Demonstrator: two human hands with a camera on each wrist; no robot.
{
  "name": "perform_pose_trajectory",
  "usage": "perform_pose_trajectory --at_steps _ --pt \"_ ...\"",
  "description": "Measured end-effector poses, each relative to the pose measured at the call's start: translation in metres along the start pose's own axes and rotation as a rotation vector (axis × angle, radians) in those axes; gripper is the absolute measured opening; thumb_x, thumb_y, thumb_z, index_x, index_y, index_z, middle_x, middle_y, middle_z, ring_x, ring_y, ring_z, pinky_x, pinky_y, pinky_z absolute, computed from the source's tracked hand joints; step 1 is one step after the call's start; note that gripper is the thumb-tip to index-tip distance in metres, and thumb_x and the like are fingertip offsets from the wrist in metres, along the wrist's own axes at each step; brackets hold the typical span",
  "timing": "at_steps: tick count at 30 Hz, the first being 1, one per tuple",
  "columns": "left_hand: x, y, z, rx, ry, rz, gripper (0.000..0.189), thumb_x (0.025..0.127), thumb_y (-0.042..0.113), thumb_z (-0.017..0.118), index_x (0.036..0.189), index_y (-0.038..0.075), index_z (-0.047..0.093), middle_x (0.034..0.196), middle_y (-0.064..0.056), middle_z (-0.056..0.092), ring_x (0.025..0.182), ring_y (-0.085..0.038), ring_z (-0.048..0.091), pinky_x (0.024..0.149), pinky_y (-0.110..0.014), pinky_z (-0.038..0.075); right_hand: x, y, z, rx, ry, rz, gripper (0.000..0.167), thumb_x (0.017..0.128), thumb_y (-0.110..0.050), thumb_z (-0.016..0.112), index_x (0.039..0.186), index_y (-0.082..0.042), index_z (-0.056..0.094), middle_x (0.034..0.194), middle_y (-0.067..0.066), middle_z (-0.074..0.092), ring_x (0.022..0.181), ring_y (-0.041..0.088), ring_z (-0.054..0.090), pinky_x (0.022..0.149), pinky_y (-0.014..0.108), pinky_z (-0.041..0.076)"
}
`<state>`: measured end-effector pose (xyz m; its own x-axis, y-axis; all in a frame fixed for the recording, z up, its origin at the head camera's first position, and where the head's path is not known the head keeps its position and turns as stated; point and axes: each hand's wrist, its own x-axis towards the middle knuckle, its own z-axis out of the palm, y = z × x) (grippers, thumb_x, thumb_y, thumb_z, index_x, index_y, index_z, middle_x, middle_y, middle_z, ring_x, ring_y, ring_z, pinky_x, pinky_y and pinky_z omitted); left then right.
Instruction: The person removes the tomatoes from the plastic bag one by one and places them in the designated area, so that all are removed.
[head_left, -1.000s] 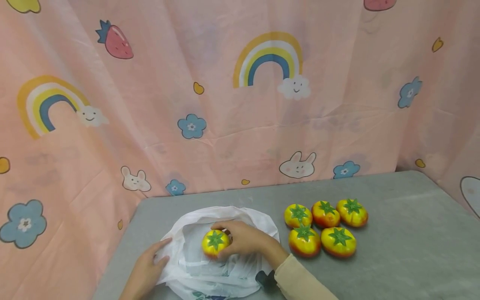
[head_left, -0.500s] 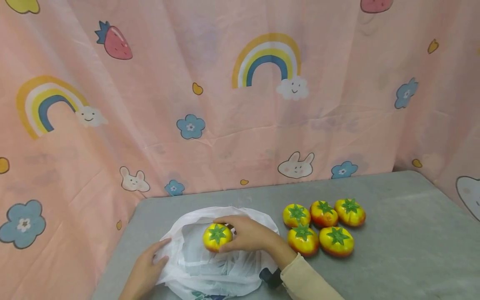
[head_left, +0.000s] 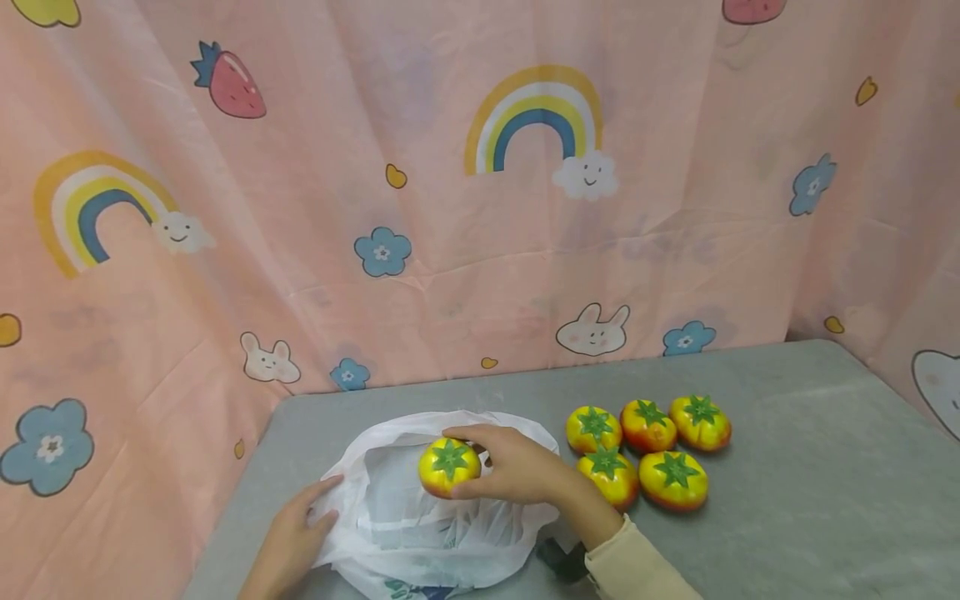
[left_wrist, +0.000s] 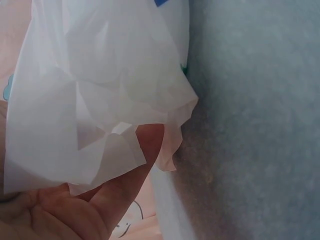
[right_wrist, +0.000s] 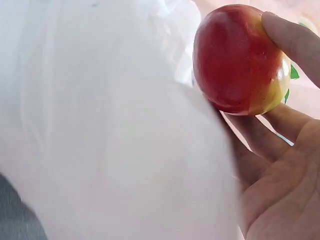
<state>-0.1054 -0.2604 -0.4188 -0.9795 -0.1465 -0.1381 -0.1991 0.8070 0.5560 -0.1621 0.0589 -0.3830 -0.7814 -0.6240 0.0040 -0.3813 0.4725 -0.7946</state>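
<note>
A white plastic bag stands with its mouth spread wide. My left hand pinches the left side of its rim; in the left wrist view the thumb shows, while the bag's film covers most of the fingers. Over the bag's mouth, my right hand holds a yellow-and-red, tomato-like fruit with a green star-shaped leaf on top. Seen from the right wrist, the fruit's glossy red underside sits between thumb and fingers, beside the bag's white wall.
Several matching fruits lie grouped on the grey table, right of the bag. A pink curtain with printed rainbows and rabbits hangs behind the table's back edge. A dark device sits at the right wrist.
My right hand has moved up and to the right with the fruit, from lower in the bag's mouth. The left hand keeps its place at the rim.
</note>
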Motion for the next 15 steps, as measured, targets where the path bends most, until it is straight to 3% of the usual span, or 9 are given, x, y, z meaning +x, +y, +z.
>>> perform_pose_trajectory --at_steps 8,15 --pt "0.002 -0.002 0.0 -0.012 0.007 -0.003 0.047 0.095 0.009 0.058 0.142 0.01 0.054 0.148 -0.027 0.047 0.138 -0.05 0.042 0.11 -0.066 0.037 -0.025 -0.001 -0.01 0.057 0.044 0.026 0.069 0.086 -0.04 0.075 0.146 -0.017 0.05 0.143 0.001 0.056 0.113 0.018 0.06 0.095 0.042 0.057" --pt "-0.001 -0.002 -0.001 -0.034 0.026 0.012 0.046 0.094 0.008 0.059 0.14 0.011 0.057 0.147 -0.027 0.049 0.137 -0.05 0.043 0.11 -0.066 0.038 -0.047 -0.004 -0.018 0.048 0.07 0.098 0.072 0.084 -0.048 0.074 0.147 -0.023 0.048 0.137 0.0 0.059 0.111 0.017 0.058 0.093 0.044 0.057"
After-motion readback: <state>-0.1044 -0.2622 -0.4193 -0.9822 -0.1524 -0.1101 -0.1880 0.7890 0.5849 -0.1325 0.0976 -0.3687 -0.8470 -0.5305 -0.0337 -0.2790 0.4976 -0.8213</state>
